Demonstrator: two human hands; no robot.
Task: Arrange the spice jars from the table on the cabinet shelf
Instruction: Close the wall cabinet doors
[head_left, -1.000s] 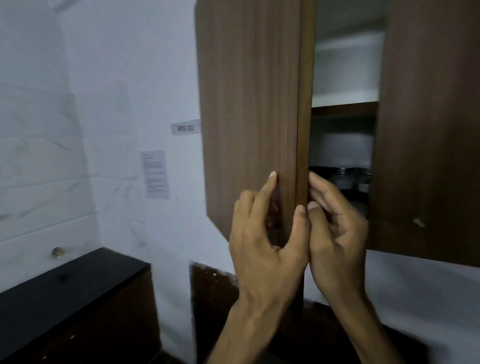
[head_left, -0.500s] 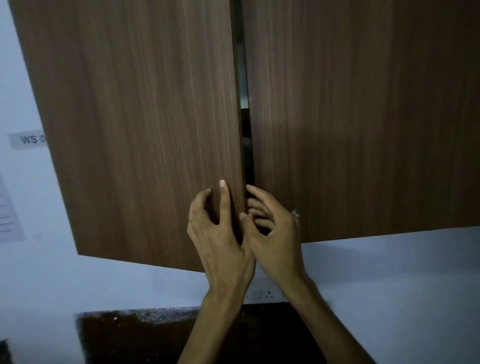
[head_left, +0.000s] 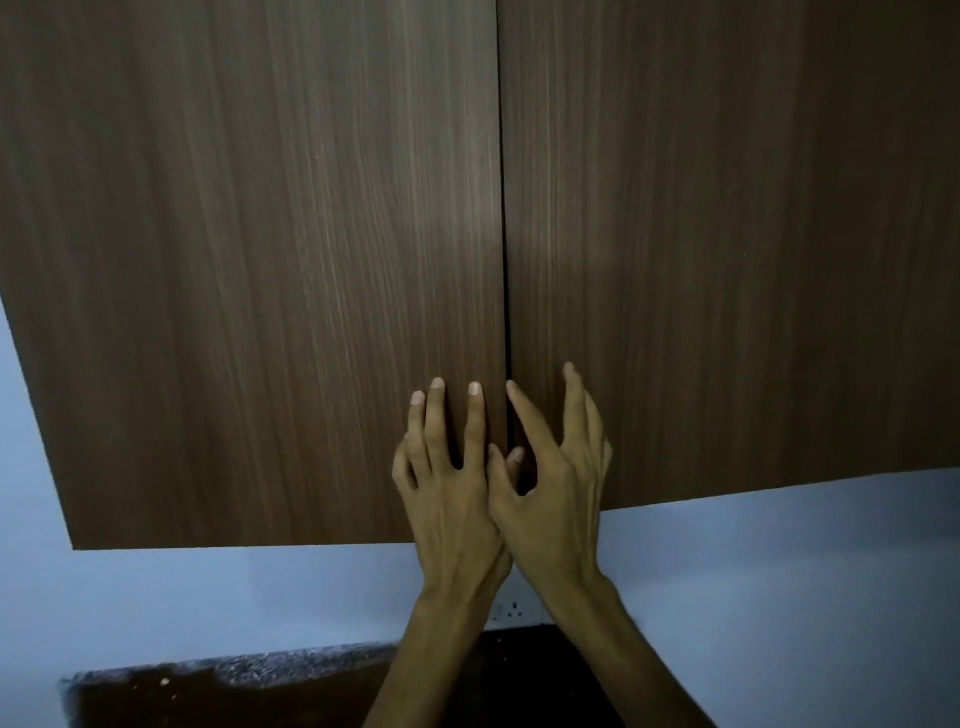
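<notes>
- While both arms reach up from the near edge, the left hand (head_left: 457, 499) lies flat against the left cabinet door (head_left: 260, 260), fingers spread and pointing up, holding nothing.
- At its right, the right hand (head_left: 556, 488) is raised against the right cabinet door (head_left: 727, 234), fingers splayed and slightly curled, also holding nothing; its thumb crosses toward the left hand, and the two hands touch at the thumbs.
- Two hands and two wood-grain doors are in view; the doors meet at a thin dark seam (head_left: 504, 208) running up from between the hands.
- Below the doors are a pale wall (head_left: 208, 597), one wall socket (head_left: 511, 609) between the wrists, and a dark countertop (head_left: 260, 691).
- Spice jars and shelf cannot be seen; the doors cover the cabinet's inside, directly beyond the hands.
</notes>
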